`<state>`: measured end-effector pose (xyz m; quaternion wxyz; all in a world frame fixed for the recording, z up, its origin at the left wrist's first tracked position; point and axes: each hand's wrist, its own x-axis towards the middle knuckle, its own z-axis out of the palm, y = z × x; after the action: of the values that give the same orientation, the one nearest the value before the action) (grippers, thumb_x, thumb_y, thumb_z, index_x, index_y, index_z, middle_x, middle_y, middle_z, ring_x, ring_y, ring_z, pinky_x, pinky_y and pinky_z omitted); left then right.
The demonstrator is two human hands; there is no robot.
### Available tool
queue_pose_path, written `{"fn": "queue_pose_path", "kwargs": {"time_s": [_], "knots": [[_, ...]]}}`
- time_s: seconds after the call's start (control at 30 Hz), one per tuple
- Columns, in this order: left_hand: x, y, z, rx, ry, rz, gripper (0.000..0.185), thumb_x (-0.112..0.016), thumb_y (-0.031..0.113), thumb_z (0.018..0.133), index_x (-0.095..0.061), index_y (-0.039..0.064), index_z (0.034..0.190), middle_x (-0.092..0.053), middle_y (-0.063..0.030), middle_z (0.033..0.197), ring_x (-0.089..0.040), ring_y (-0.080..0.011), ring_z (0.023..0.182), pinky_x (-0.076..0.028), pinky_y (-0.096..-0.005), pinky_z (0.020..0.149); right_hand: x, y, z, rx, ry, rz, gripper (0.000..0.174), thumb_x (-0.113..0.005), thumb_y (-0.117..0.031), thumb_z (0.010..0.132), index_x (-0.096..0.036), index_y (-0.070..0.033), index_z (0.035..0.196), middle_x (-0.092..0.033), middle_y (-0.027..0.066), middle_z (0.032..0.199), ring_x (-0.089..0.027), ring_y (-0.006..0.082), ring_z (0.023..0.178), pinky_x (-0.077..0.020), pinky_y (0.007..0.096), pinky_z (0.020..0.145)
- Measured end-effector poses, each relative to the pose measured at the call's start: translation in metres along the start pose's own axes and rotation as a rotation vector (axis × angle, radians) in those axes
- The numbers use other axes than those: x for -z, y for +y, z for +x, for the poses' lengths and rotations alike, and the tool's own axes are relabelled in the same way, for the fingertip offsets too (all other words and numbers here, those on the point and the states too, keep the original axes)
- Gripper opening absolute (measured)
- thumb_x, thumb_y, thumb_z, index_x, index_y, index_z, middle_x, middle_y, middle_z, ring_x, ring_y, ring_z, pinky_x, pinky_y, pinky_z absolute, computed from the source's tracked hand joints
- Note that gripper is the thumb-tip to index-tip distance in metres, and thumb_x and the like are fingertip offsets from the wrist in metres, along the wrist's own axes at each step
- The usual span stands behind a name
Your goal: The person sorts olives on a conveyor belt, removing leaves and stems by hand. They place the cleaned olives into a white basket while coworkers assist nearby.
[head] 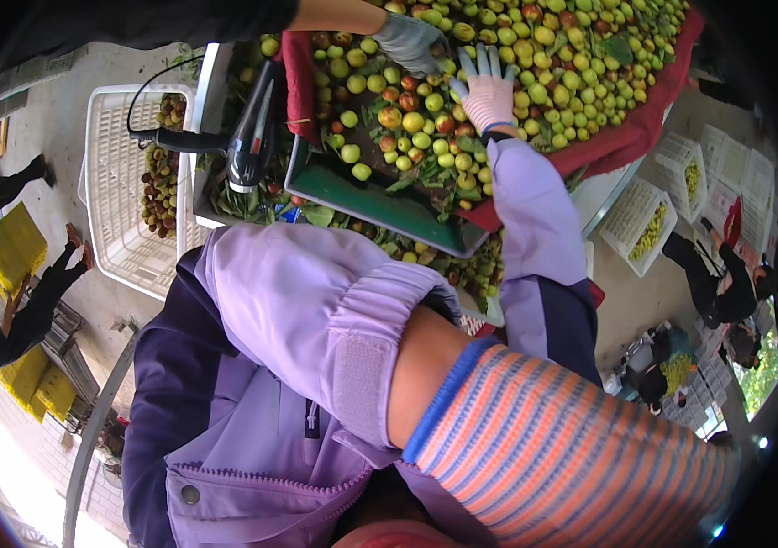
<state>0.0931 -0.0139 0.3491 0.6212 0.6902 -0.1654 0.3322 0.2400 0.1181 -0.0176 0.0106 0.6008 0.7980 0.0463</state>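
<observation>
My right hand (488, 99), in a pale striped glove with grey fingertips, lies palm down with spread fingers on a heap of green and reddish fruits that look like jujubes (553, 75). My left arm crosses close before the camera; its gloved left hand (704, 472), striped orange and blue, reaches the dim right rim, where its fingers cannot be made out. Another person's grey-gloved hand (413, 44) touches the fruit left of my right hand. Below lies a green chute or tray (361, 195) with leaves. A black hair dryer (252, 130) is at its left.
Red cloth (635, 137) edges the sorting table. A large white plastic crate (132, 253) with fruit stands left; smaller white crates (663, 212) are on the floor at right. A person (33, 322) handles yellow crates (12, 250) at far left; several people are at right.
</observation>
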Motion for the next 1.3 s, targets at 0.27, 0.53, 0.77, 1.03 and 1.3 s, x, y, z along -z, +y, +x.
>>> {"fn": "queue_pose_path", "kwargs": {"time_s": [0.27,0.53,0.77,1.03,1.3], "knots": [[0.004,0.004,-0.008,0.005,-0.053,-0.01,0.027,-0.059,0.018,0.082,-0.061,0.005,0.105,-0.062,-0.0119,0.11,-0.062,-0.0316,0.093,-0.049,-0.0376,0.081,0.036,-0.061,-0.102,0.039,-0.123,0.308,0.041,-0.061,-0.025,0.084,-0.06,-0.012,0.122,-0.055,0.0136,0.132,-0.052,0.0328,0.118,-0.0395,0.0448,0.1],[0.05,-0.037,-0.098,0.298,-0.023,0.467,0.031,-0.062,0.016,0.078,-0.061,0.005,0.107,-0.062,-0.013,0.112,-0.062,-0.033,0.095,-0.05,-0.0379,0.082,0.009,0.033,0.102,-0.348,0.437,0.302,0.026,-0.063,-0.022,0.082,-0.069,-0.015,0.107,-0.065,0.0126,0.101,-0.06,0.0333,0.094,-0.048,0.0446,0.082],[0.055,-0.087,-0.283,1.001,0.4,0.742,0.036,-0.065,0.008,0.08,-0.064,0.002,0.115,-0.065,-0.016,0.106,-0.06,-0.0348,0.098,-0.049,-0.0406,0.088,0.006,-0.013,0.028,-0.042,0.019,0.063,0.055,-0.042,-0.046,0.095,-0.05,-0.008,0.134,-0.041,0.0206,0.145,-0.037,0.0376,0.135,-0.0272,0.0518,0.113],[0.048,-0.146,-0.313,1.119,0.354,0.994,0.036,-0.062,0.012,0.081,-0.061,0.006,0.117,-0.059,-0.0145,0.119,-0.054,-0.035,0.111,-0.045,-0.0418,0.093,0.016,0.107,0.063,-0.275,0.202,-0.023,0.029,-0.064,-0.029,0.084,-0.065,-0.018,0.11,-0.062,0.0178,0.111,-0.062,0.0369,0.095,-0.0517,0.0468,0.079],[0.095,-0.21,-0.259,1.171,-0.04,1.267,0.045,-0.066,0.029,0.08,-0.06,0.017,0.123,-0.036,-0.0163,0.148,-0.032,-0.0358,0.136,-0.025,-0.0559,0.111,0.045,0.062,0.029,-0.515,0.189,0.471,0.034,-0.051,-0.039,0.09,-0.069,-0.009,0.088,-0.066,0.0181,0.081,-0.065,0.037,0.075,-0.052,0.0485,0.068]]}}
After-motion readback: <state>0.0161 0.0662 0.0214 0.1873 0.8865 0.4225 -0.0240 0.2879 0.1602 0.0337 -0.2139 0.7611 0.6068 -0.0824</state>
